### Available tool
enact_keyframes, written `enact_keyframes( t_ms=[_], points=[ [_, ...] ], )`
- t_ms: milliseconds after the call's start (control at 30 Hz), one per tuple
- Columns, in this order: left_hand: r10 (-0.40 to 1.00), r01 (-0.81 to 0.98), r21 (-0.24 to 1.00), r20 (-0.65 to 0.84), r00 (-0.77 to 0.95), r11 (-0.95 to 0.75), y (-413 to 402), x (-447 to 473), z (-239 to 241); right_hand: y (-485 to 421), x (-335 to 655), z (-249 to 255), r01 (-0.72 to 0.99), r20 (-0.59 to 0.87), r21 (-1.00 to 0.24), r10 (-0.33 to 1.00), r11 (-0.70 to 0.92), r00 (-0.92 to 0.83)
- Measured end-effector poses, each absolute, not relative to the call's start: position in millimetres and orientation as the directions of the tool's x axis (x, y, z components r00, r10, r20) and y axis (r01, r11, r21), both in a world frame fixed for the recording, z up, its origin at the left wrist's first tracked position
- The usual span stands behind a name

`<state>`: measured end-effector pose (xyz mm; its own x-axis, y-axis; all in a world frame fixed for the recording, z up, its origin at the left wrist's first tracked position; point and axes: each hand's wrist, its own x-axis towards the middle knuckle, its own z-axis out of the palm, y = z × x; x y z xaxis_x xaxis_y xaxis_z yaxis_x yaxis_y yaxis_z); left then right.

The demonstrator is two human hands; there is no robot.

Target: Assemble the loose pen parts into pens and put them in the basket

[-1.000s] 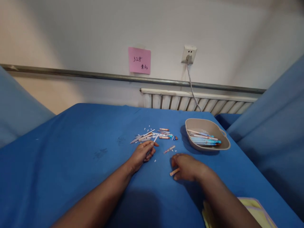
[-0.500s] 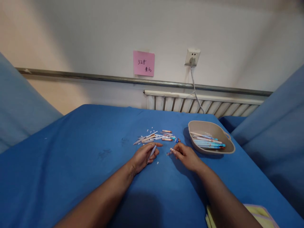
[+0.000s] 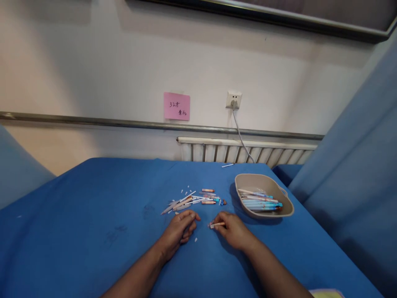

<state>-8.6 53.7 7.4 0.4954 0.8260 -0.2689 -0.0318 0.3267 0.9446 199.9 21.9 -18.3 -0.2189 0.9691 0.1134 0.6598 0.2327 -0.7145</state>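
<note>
My left hand [image 3: 181, 228] rests on the blue cloth with its fingers curled and the thumb against the index finger; nothing shows in it. My right hand [image 3: 232, 229] pinches a short pen part [image 3: 218, 224], white at one end and orange toward the fingers, with a clear piece beside it. Just beyond the hands is a heap of loose pen parts [image 3: 186, 202]: pale barrels, thin white sticks and short orange-and-white pieces. Small white bits surround it, and one white bit [image 3: 196, 239] is near my left hand. A thin white stick [image 3: 228, 165] appears at the far table edge.
A beige basket [image 3: 291, 209] on the right holds several pens [image 3: 262, 203]. The blue-covered table [image 3: 93, 215] meets the wall with a radiator [image 3: 211, 152], a metal rail [image 3: 130, 123], a plugged socket [image 3: 233, 100] and a pink note [image 3: 176, 106]. Blue curtains [image 3: 350, 136] hang at both sides.
The view has tilted upward. The pale barrel in my left hand is gone from it, and a thin white stick shows at the far edge. The pen part in my right hand has turned.
</note>
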Motion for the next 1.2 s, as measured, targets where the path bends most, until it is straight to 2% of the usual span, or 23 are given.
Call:
enact_keyframes(
  t_ms=[133,267,367,433,533,667,800,933,1200],
  points=[
    [0.827,0.032,0.948,-0.292,0.48,0.316,53,-5,7,11,195,-7,0.757,0.095,-0.603,0.965,0.252,-0.245],
    [0.826,0.051,0.949,-0.297,0.48,0.311,53,-4,4,9,189,21,0.861,0.163,-0.42,0.958,0.285,-0.237],
    [0.819,0.053,0.945,-0.307,0.486,0.323,55,-4,2,47,198,51,0.918,0.158,-0.24,0.946,0.315,-0.283],
    [0.821,0.058,0.944,-0.312,0.478,0.325,55,-3,2,94,214,66,0.956,0.097,-0.154,0.967,0.248,-0.235],
    [0.831,0.065,0.947,-0.307,0.464,0.314,56,-4,0,173,241,73,0.979,0.038,-0.115,0.986,0.166,-0.162],
    [0.841,0.049,0.952,-0.29,0.456,0.302,57,-5,-9,246,264,50,0.992,-0.076,-0.086,0.993,0.088,-0.094],
    [0.839,0.009,0.951,-0.276,0.469,0.308,59,-7,-16,278,274,17,0.991,-0.124,-0.133,0.991,0.034,-0.051],
    [0.827,0.024,0.946,-0.295,0.478,0.323,60,-7,-13,290,282,0,0.968,-0.113,-0.251,0.993,-0.012,-0.017],
    [0.834,0.002,0.949,-0.277,0.477,0.315,62,-5,-12,284,285,24,0.812,-0.222,-0.571,0.975,-0.122,-0.01]
  ],
)
